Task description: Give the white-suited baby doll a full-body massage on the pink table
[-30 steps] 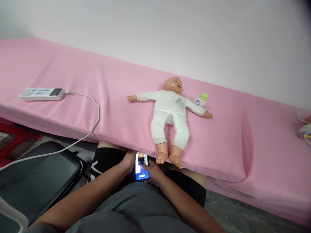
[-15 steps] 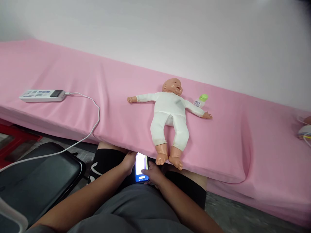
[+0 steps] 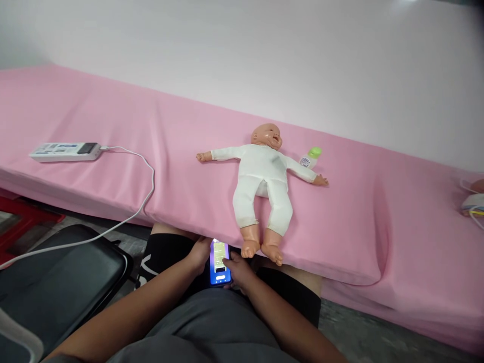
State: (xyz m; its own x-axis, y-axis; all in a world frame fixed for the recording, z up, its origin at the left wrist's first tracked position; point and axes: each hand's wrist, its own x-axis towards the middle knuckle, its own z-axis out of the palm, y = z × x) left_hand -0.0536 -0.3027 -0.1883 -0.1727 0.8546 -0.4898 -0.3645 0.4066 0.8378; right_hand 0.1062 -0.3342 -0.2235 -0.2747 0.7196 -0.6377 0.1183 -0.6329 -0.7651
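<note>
Low over my lap, at the near edge of the pink-covered table (image 3: 181, 191), a lit smartphone (image 3: 219, 275) is held between both hands. My left hand (image 3: 199, 254) is closed at the phone's left side, its fingertips partly hidden by the table edge. On the other side, my right hand (image 3: 239, 268) wraps the phone, with the thumb over the screen. A baby doll (image 3: 262, 169) in a white cloth body lies face up above my hands, arms spread and feet at the edge. By its outstretched arm lies a small clear bottle with a green cap (image 3: 312, 157).
A white power bank (image 3: 66, 152) rests at the left, its white cable (image 3: 151, 189) hanging over the edge toward a black chair seat (image 3: 68, 282). Red frame pieces (image 3: 26, 222) stand lower left. Part of another doll (image 3: 474, 201) shows at the far right.
The phone screen has changed from mostly white to a yellowish page on a purple and blue background. My right thumb has shifted slightly up the screen.
</note>
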